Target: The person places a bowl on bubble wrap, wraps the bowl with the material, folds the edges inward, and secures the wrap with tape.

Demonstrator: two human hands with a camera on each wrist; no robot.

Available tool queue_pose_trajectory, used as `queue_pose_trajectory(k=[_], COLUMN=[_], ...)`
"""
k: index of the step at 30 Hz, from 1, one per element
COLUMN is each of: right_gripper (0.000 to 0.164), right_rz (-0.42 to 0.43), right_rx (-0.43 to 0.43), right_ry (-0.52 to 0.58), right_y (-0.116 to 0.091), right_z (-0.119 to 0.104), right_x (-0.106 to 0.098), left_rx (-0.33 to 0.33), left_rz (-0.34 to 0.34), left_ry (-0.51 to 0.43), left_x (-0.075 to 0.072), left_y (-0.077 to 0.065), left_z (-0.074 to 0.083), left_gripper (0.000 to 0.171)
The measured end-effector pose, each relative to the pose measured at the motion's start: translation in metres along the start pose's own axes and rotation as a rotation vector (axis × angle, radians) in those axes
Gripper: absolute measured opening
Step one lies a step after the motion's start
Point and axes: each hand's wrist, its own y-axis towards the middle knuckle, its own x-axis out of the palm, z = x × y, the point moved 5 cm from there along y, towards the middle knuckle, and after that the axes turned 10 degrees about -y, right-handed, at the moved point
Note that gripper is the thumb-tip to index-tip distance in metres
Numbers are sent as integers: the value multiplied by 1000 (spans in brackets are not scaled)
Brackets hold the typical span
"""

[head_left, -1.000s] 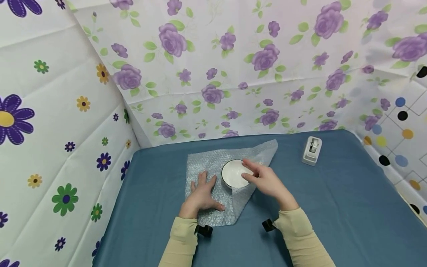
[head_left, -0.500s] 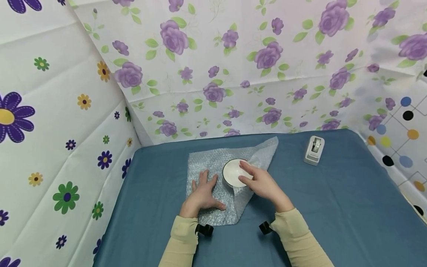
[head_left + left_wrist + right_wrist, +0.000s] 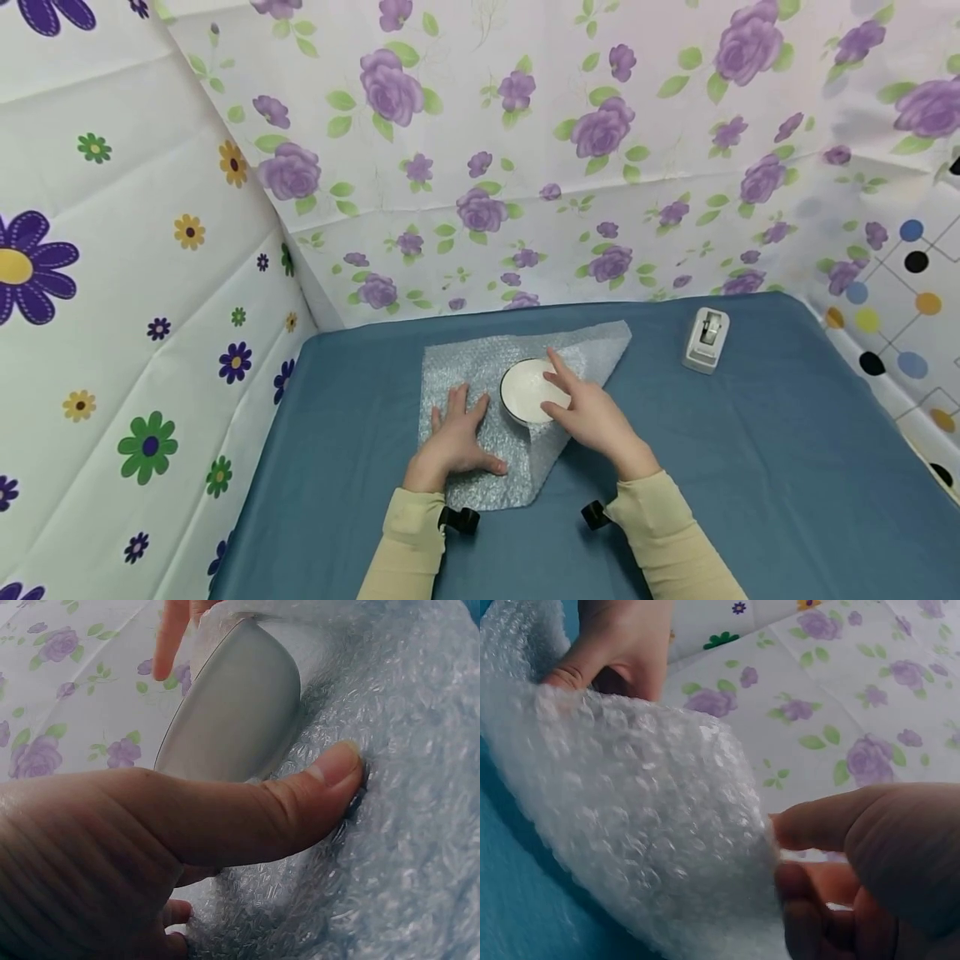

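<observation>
A white bowl (image 3: 522, 390) with a dark rim sits on a sheet of bubble wrap (image 3: 480, 358); the wrap's right part folds up against the bowl and over its near right edge. My left hand (image 3: 453, 442) rests on the wrap left of the bowl, fingers spread. In the left wrist view its thumb (image 3: 300, 802) presses the wrap just beside the bowl's outer wall (image 3: 240, 705). My right hand (image 3: 596, 417) is at the bowl's right side, index finger extended. In the right wrist view its thumb (image 3: 810, 821) and fingertips touch the folded wrap's edge; the bowl is hidden there.
A white tape dispenser (image 3: 706, 340) stands at the back right of the blue-covered table (image 3: 750, 483). Flowered sheets (image 3: 480, 167) hang behind and to the left, and a dotted sheet (image 3: 915, 317) borders the right.
My right hand's fingers closed in over the bowl, then its index finger stretched out again. The wrap's far right corner has dropped slightly. The left hand stays in place.
</observation>
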Motion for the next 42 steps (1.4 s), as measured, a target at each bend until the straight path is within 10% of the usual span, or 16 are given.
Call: queue_pose_trajectory(k=[14, 42], right_gripper=[42, 34], right_rz=[-83, -37], right_rx=[50, 27], right_ry=[-204, -271], right_y=[-8, -7], right_z=[-5, -10], right_x=[13, 22], left_rx=[-4, 60], left_rz=[1, 17], left_ry=[-1, -72], left_x=[0, 4], left_y=[-3, -1], left_z=[0, -4], left_gripper=[124, 123])
